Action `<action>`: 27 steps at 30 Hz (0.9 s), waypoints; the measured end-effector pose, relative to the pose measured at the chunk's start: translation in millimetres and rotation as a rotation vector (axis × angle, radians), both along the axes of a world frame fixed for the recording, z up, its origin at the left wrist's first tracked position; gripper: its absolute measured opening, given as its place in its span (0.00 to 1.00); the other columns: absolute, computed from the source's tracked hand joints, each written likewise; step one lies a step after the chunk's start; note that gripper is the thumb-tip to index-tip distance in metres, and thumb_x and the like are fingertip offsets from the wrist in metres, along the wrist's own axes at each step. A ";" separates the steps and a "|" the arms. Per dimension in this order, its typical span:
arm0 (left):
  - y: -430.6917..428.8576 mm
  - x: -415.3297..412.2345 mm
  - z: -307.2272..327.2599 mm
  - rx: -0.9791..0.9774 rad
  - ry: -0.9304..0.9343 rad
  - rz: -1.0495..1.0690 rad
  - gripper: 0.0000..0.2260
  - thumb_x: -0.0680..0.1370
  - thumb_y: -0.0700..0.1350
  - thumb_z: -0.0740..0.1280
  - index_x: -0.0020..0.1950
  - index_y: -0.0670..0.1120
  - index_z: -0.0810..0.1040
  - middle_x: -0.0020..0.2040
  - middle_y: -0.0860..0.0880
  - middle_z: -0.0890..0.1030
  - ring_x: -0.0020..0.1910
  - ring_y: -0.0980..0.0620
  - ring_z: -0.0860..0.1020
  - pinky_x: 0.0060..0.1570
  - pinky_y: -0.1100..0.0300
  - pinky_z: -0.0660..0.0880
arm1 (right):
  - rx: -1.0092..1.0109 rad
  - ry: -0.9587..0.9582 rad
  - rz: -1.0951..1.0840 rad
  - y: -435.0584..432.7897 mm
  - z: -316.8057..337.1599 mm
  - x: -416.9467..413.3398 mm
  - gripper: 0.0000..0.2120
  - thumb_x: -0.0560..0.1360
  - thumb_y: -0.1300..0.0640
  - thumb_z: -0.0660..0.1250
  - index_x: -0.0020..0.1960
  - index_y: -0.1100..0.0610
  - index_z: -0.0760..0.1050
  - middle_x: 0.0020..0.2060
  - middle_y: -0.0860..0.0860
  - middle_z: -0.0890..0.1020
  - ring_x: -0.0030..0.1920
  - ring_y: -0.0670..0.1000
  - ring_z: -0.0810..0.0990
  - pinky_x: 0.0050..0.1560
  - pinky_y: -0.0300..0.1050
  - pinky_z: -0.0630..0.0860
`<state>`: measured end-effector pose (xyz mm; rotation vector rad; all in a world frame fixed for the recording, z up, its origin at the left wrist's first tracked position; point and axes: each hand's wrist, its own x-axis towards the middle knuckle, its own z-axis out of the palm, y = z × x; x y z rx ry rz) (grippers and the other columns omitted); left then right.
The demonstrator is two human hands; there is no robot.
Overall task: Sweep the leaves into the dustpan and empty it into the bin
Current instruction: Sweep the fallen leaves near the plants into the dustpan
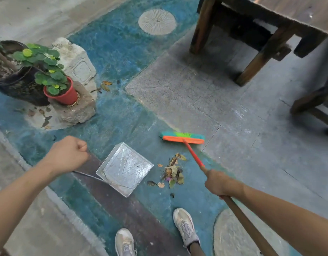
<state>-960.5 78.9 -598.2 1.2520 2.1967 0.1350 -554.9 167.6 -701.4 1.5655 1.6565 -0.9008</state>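
A metal dustpan (124, 168) lies flat on the blue painted floor, and my left hand (68, 154) grips the top of its thin metal handle. Just right of the pan's open side is a small pile of dry leaves (173, 172). My right hand (217, 182) grips the wooden handle of a broom. Its orange head with green and blue bristles (182, 138) rests on the floor beyond the pile. A few loose leaves (106, 85) lie farther off near the stones. No bin is in view.
A red pot with a green plant (62, 95) stands on rough stones (76, 108) at the left, beside a dark planter (17, 84). A wooden table (266, 24) and a bench leg (314, 100) stand at the upper right. My two white shoes (185, 227) are below the pile.
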 end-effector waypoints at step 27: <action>-4.9 -126.1 31.7 0.017 0.094 -0.656 0.21 0.63 0.43 0.73 0.28 0.45 0.58 0.24 0.53 0.56 0.27 0.54 0.56 0.30 0.57 0.60 | -0.042 -0.259 0.782 -53.0 61.0 -0.3 0.30 0.83 0.55 0.55 0.77 0.33 0.45 0.55 0.54 0.78 0.47 0.56 0.78 0.42 0.50 0.72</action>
